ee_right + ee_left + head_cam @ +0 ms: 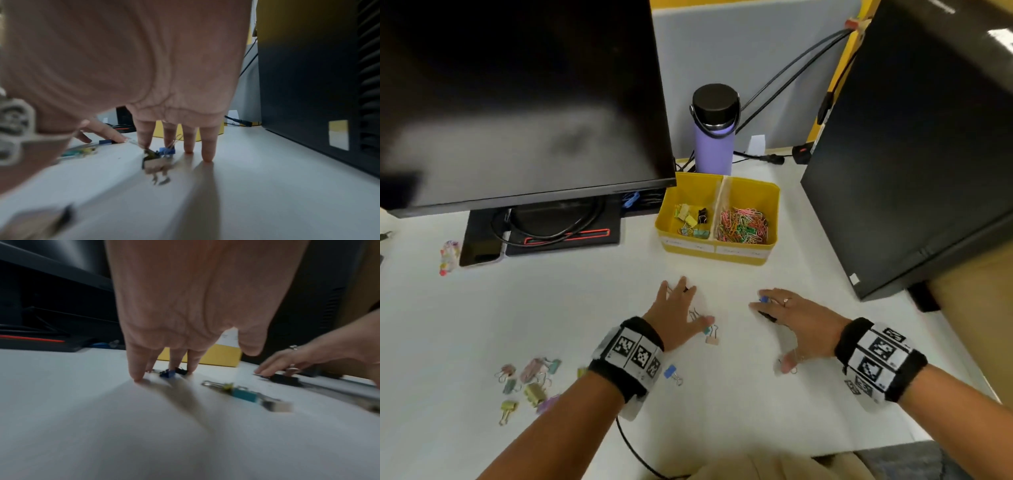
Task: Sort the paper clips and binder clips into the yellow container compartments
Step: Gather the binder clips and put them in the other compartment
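Note:
The yellow container (736,255) stands mid-table; its left compartment holds binder clips (691,219), its right one coloured paper clips (743,224). My left hand (685,305) lies in front of it with straight, spread fingers (136,373) touching the table by a blue binder clip (167,374) and a black one (180,370). Teal (707,330) and beige (712,340) binder clips lie at its thumb. My right hand (780,325) is also spread, fingers (207,146) straight down, touching a blue clip (764,299) and a black clip (767,316).
A heap of pastel binder clips (530,380) lies at front left, and a lone blue one (671,371) by my left wrist. A monitor (517,102) with its base (551,233) stands at the back left. A purple bottle (714,133) is behind the container and a black tower (914,154) at right.

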Motion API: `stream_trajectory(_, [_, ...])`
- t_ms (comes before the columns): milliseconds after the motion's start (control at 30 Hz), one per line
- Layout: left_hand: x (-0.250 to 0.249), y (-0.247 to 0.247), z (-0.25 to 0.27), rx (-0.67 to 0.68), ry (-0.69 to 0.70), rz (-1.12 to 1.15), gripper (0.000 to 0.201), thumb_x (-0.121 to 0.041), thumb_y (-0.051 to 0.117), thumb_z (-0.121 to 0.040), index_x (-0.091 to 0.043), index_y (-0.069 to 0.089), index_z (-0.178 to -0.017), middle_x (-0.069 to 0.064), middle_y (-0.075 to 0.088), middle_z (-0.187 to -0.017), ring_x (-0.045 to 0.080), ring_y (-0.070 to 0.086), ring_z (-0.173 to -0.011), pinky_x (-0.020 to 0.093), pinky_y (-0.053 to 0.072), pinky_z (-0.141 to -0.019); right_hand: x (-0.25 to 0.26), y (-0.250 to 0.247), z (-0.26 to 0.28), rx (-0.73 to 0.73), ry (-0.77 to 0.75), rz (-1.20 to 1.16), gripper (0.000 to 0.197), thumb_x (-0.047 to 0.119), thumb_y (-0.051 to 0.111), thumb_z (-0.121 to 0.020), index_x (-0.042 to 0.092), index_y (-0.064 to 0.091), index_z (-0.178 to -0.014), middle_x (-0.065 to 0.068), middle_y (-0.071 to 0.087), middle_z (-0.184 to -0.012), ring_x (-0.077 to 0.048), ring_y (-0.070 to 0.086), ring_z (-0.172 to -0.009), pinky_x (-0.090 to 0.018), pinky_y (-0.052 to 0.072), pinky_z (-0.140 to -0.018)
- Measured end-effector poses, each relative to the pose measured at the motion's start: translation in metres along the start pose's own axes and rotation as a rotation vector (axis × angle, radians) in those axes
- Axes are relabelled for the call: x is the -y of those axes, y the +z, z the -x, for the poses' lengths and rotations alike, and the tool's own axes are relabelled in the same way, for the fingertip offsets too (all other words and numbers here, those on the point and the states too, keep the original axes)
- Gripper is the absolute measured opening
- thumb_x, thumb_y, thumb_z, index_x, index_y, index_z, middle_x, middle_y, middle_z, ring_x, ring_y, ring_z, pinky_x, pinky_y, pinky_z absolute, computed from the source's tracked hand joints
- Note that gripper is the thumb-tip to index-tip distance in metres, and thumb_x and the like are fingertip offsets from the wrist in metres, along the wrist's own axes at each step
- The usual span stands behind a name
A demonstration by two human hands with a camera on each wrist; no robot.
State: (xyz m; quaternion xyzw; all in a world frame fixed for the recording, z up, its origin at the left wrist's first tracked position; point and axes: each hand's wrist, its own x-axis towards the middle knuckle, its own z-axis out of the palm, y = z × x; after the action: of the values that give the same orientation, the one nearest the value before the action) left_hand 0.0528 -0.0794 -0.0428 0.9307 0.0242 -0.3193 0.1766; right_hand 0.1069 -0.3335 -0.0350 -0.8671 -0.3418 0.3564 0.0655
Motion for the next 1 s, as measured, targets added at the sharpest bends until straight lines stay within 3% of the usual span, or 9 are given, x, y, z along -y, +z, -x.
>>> stream_trajectory(133, [-0.021,0.020,0.013,0.048,0.063,-0.087,0.090,-0.067,0.045,-0.080,-0.025,0.003,-0.148,0.003,-0.006,-0.159,0.035,-0.010,-0.144,0.050,0.003,-0.120,0.005,0.016,0.014,-0.037,0.072,0.100,0.093,0.043,0.072,-0.069,0.036,0.014,-0.142,0.003,0.009,-0.154,-0.021,0.009,-0.141,-0.043,0.029,-0.108])
stream_trajectory(300, [-0.044,0.028,0.022,-0.015,0.023,-0.166,0.062,-0.031,0.049,-0.093,-0.025,0.018,-0.146,0.008,0.003,-0.157,0.034,0.006,-0.143,0.047,0.017,-0.116,0.009,0.019,0.016,-0.086,0.082,-0.048,0.053,0.017,0.064,-0.082,0.028,0.043,-0.130,-0.007,0.030,-0.135,-0.028,0.029,-0.122,-0.033,0.035,-0.101])
stream_trajectory(433, [-0.041,0.034,0.015,-0.138,0.010,-0.286,0.037,-0.020,0.037,-0.098,-0.018,0.040,-0.135,0.007,0.032,-0.143,0.031,0.034,-0.125,0.036,0.033,-0.103,0.014,0.017,0.012,-0.176,0.108,-0.204,0.013,0.014,0.060,-0.081,0.014,0.051,-0.091,-0.003,0.029,-0.102,-0.021,0.038,-0.084,-0.032,0.044,-0.075])
stream_trajectory(567, [-0.038,0.030,0.008,-0.252,-0.015,-0.108,0.036,-0.006,0.041,-0.095,-0.018,0.041,-0.129,0.003,0.040,-0.129,0.023,0.045,-0.106,0.021,0.040,-0.082,0.010,0.019,0.000,-0.172,0.081,-0.252,0.034,-0.005,0.047,-0.080,0.013,0.054,-0.108,0.000,0.029,-0.099,-0.020,0.032,-0.086,-0.019,0.032,-0.069])
stream_trajectory(700, [-0.040,0.023,0.004,-0.201,-0.041,-0.181,0.027,-0.011,0.038,-0.097,-0.009,0.041,-0.124,0.013,0.039,-0.125,0.023,0.039,-0.091,0.025,0.036,-0.071,0.015,0.017,-0.003,-0.138,0.065,-0.069,0.028,-0.006,0.045,-0.075,0.013,0.042,-0.095,-0.001,0.028,-0.100,-0.022,0.029,-0.085,-0.025,0.030,-0.067])
stream_trajectory(767, [-0.045,0.021,0.003,-0.147,-0.098,-0.215,0.027,-0.008,0.035,-0.097,-0.001,0.044,-0.121,0.017,0.039,-0.122,0.024,0.037,-0.092,0.027,0.033,-0.064,0.021,0.018,-0.006,-0.108,0.095,0.002,0.029,-0.007,0.042,-0.076,0.017,0.032,-0.088,-0.005,0.030,-0.104,-0.021,0.024,-0.086,-0.023,0.022,-0.054])
stream_trajectory(833, [-0.053,0.022,0.004,-0.073,-0.192,-0.285,0.028,-0.001,0.032,-0.093,0.005,0.046,-0.116,0.014,0.040,-0.118,0.026,0.041,-0.100,0.028,0.032,-0.067,0.026,0.017,-0.011,-0.109,0.141,0.067,0.028,-0.009,0.037,-0.078,0.017,0.030,-0.085,-0.011,0.037,-0.106,-0.022,0.025,-0.085,-0.021,0.013,-0.050])
stream_trajectory(933, [-0.058,0.019,0.002,-0.059,-0.239,-0.439,0.027,0.000,0.033,-0.089,0.005,0.046,-0.112,0.011,0.041,-0.115,0.024,0.043,-0.103,0.029,0.033,-0.071,0.028,0.017,-0.017,-0.114,0.123,0.059,0.030,-0.014,0.035,-0.077,0.015,0.033,-0.083,-0.019,0.042,-0.116,-0.027,0.038,-0.088,-0.027,0.024,-0.059])
stream_trajectory(1000, [-0.057,0.012,-0.003,-0.073,-0.262,-0.455,0.028,-0.002,0.035,-0.090,0.006,0.044,-0.116,0.011,0.041,-0.119,0.023,0.043,-0.107,0.026,0.036,-0.073,0.028,0.013,-0.018,-0.127,0.082,-0.051,0.029,-0.014,0.037,-0.076,0.014,0.039,-0.078,-0.010,0.041,-0.097,-0.025,0.043,-0.087,-0.024,0.029,-0.060])
